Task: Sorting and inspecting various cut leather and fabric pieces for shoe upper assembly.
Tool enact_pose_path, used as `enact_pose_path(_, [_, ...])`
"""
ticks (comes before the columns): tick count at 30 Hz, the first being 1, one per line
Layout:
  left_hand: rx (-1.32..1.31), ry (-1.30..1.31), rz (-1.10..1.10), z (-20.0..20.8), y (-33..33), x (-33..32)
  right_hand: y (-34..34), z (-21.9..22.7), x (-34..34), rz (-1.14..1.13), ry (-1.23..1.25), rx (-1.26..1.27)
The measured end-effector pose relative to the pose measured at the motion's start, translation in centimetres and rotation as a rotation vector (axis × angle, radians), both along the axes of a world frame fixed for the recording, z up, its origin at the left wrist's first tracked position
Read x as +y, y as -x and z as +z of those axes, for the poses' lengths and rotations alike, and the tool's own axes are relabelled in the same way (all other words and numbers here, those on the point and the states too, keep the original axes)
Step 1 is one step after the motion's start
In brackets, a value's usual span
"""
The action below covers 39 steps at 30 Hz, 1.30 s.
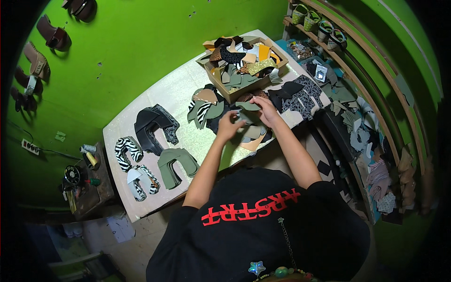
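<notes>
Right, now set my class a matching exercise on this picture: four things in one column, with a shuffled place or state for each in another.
Column one
1. Socket strip
2. Open box
3. Right hand
4. Olive U-shaped stack

Column two
A. Holds a heap of cut pieces
B. Lies on the table, beside zebra-striped pieces
C. Grips a curved olive piece
D. On the green wall

Pairs: 1-D, 2-A, 3-C, 4-B

Open tabletop (pixel 189 136) between curved stacks (pixel 144 136) and scrap pile (pixel 213 111); box (pixel 253 89) beyond the hands (pixel 228 126) apparently a close barrier.
</notes>
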<state>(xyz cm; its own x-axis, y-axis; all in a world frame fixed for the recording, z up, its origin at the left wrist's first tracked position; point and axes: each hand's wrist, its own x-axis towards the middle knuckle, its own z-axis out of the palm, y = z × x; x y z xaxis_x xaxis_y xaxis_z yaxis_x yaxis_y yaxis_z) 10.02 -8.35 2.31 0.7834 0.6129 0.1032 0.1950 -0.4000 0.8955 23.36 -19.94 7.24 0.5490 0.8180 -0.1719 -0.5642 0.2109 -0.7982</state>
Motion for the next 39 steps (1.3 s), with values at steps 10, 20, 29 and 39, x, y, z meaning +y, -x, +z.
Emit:
enact_pose_path(10, [0.033, -0.079, 0.246, 1.0, -1.2, -1.8, -0.9, -0.8, 0.2, 0.05, -0.05, -0.131])
enact_pose_path(20, [-0.199, 0.167, 0.207, -0.8, 3.4, 2.3, -3.7, -0.5, -0.7, -0.097, -0.063, -0.102])
enact_pose_path(29, [-0.362, 0.38, 0.382, -2.3, 6.8, 8.0, -3.9, -0.3, -0.6, -0.094, -0.124, -0.094])
enact_pose_path(39, [0.208, 0.111, 0.894, -4.1, 7.1, 11.9, -4.0, -1.6, -0.6, -0.04, -0.162, -0.069])
